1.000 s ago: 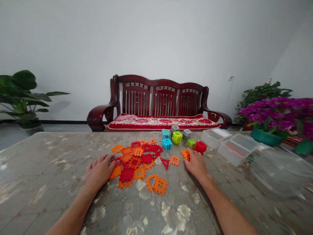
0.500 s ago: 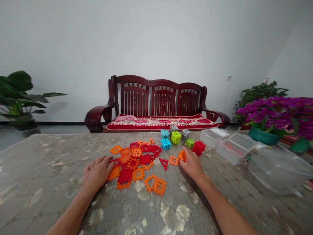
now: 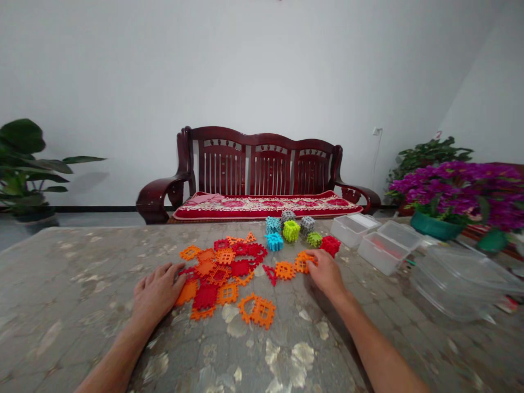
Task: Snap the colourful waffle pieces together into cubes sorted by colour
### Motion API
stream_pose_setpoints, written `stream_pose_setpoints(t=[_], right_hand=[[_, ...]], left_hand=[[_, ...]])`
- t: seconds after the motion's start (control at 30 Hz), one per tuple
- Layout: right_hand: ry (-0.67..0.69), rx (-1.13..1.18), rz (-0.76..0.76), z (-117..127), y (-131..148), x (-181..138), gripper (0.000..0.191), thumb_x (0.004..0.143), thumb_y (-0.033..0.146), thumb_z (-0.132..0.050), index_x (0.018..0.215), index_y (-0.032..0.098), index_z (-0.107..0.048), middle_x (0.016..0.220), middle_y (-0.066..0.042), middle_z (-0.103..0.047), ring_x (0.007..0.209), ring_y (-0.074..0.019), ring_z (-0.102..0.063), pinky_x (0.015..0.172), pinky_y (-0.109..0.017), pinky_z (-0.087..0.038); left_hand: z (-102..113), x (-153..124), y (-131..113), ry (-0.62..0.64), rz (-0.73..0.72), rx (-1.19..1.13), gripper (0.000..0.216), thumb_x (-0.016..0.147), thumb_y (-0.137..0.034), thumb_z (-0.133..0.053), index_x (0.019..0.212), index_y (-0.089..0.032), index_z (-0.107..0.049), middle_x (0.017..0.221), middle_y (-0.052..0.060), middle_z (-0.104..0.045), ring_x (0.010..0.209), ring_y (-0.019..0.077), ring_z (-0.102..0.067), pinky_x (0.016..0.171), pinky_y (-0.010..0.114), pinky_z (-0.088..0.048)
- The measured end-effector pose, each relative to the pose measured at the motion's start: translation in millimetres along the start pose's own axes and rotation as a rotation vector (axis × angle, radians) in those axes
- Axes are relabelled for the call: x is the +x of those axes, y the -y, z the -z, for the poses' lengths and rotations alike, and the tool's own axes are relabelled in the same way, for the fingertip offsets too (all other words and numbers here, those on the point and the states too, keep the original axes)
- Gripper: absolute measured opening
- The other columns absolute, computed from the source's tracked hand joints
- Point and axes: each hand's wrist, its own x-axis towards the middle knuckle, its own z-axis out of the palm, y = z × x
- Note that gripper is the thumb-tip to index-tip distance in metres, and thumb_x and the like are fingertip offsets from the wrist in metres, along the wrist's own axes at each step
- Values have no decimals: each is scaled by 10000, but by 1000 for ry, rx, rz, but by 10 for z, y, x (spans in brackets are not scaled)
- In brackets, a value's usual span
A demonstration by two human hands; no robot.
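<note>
My right hand (image 3: 326, 273) pinches the right edge of an orange window tile (image 3: 303, 262) between thumb and fingers, just above or on the table. Beside that tile lies another orange window tile (image 3: 285, 271), and a red triangular frame piece (image 3: 269, 274) is left of it. My left hand (image 3: 158, 289) rests on the table with fingers spread, its fingertips at the left edge of a loose pile of flat interlocking tiles. Among them are a red solid tile (image 3: 205, 296) and an orange window tile (image 3: 227, 293). Nearer me lie joined or overlapping orange tiles (image 3: 262, 312).
Behind my right hand stand stacked tiles: blue (image 3: 274, 242), lime green (image 3: 291, 231), grey (image 3: 307, 225) and red (image 3: 329, 245). Clear plastic boxes (image 3: 380, 254) and a larger clear container (image 3: 454, 289) are at the right, near purple flowers (image 3: 446, 185). A wooden sofa (image 3: 262, 164) stands beyond the table.
My right hand has shifted slightly right, and more of the orange window tile in it now shows. The view has turned a little. My left hand stays by the pile.
</note>
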Motion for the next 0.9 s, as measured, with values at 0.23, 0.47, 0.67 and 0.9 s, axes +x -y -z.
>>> stream_pose_setpoints(t=[0.23, 0.47, 0.67, 0.9], right_hand=[[117, -270, -196, 276, -227, 37, 487, 792, 398, -652, 1226, 179, -612, 1199, -124, -663, 1106, -285, -606, 870, -343, -450], [179, -341, -120, 88, -185, 3, 327, 891, 314, -551, 1164, 176, -669, 1191, -122, -674, 1136, -250, -588, 926, -306, -406], [139, -316, -132, 27, -210, 19, 225, 892, 225, -519, 1018, 184, -701, 1088, -91, -704, 1043, -216, -620, 862, -274, -406], [69, -282, -60, -40, -149, 44, 149, 874, 258, -575, 940, 210, -700, 1085, -56, -710, 1009, -205, -624, 844, -271, -406]], left_hand=[[-34, 8, 20, -23, -8, 1, 498, 936, -421, -332, 1306, -250, -619, 1406, 108, -569, 1322, 311, -501, 1140, 519, -303], [-25, 15, 19, -16, -12, 1, 503, 931, -427, -333, 1305, -249, -619, 1392, 107, -578, 1322, 305, -501, 1132, 507, -318], [-17, 9, 13, 4, -7, 15, 512, 933, -424, -318, 1320, -249, -604, 1412, 108, -558, 1331, 296, -490, 1142, 502, -299], [-12, 3, 5, -3, -3, 10, 512, 932, -424, -314, 1316, -250, -604, 1417, 107, -556, 1344, 293, -479, 1138, 508, -300]])
